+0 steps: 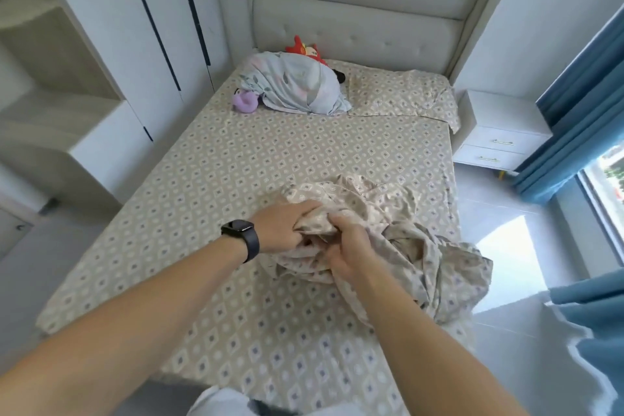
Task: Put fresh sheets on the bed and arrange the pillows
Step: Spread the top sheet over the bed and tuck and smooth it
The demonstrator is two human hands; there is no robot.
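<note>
Both hands, left hand (287, 226) and right hand (347, 246), clutch the bunched patterned sheet (405, 240) near the bed's (216, 159) foot, right side, likely hunting an edge to spread it. One pillow (401, 94) lies by the headboard (364, 10).

Fitted sheet (236, 159): thin woven cloth, matt, beige with a printed diamond pattern, lying smooth.
Loose sheet (405, 246): same patterned cloth, matt, heavily creased and bunched.
Pillow (401, 94): matching cloth cover, matt, lightly wrinkled.
Bundle (297, 84): pale floral cloth, soft, crumpled.
Plush toys (246, 101): fuzzy fabric, purple and red.
Headboard (364, 10): padded upholstery, tufted, pale, matt.
Nightstand (499, 132): white painted board, smooth; handles metallic, gold-toned.
Curtain (580, 105): blue cloth, matt, pleated.
Floor (506, 331): pale tiles, glossy, reflecting light.
Watch (241, 236): dark band, matt; face glossy.
</note>
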